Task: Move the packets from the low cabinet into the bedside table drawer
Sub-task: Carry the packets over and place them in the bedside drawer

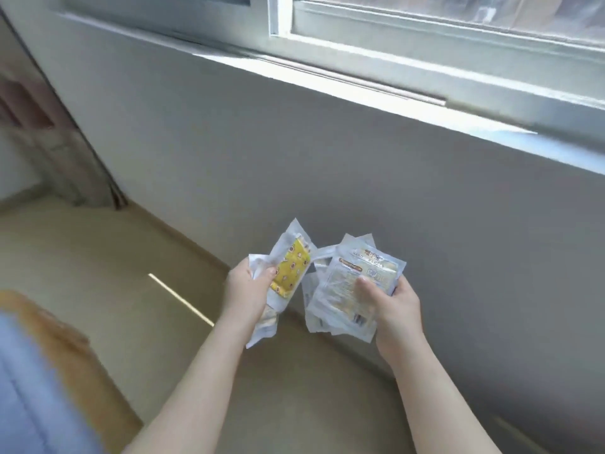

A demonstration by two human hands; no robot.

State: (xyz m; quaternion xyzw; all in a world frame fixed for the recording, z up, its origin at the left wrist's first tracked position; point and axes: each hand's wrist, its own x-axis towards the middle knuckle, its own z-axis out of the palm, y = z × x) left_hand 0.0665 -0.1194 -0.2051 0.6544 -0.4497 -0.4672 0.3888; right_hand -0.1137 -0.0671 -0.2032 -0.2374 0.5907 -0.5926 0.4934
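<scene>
My left hand (246,290) grips a small bundle of clear plastic packets (288,273); the front one has a yellow patterned pad inside. My right hand (394,306) holds a thicker stack of several white and clear packets (347,290), thumb pressed on the top one, which carries printed text. Both bundles are held up in the air in front of a grey wall, close together but apart. Neither the low cabinet nor the bedside table drawer is in view.
A grey wall (327,178) under a white window sill (360,90) fills the view ahead. Beige floor (98,273) stretches to the left. A wooden bed edge with blue bedding (39,371) sits at the lower left. A curtain (65,152) hangs at the far left.
</scene>
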